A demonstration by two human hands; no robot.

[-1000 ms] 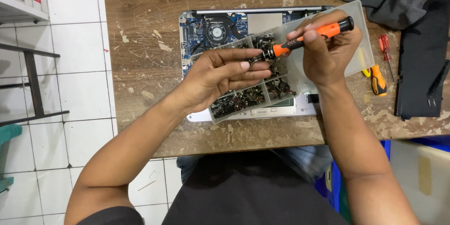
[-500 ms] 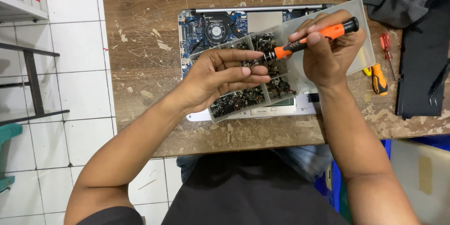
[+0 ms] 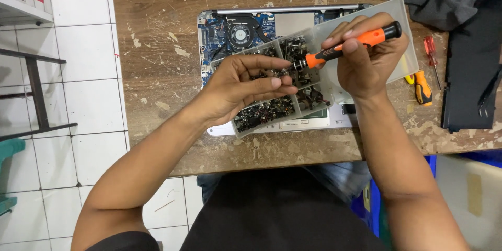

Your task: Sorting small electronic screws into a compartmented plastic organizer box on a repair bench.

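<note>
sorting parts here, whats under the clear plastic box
The box lies on an opened laptop. Its fan, blue board and lower edge show around the box. The laptop's middle is covered by the box, the left hand and the right hand, which holds a screwdriver.

Both forearms come up from 6 o'clock and angle in toward each other. Left hand [image 3: 246, 86] sits palm-down, fingers stretched flat toward 3 o'clock, not gripping anything. Right hand [image 3: 366, 57] is curled in a closed grip, knuckles up, fingertips pointing toward 9 o'clock.
</note>
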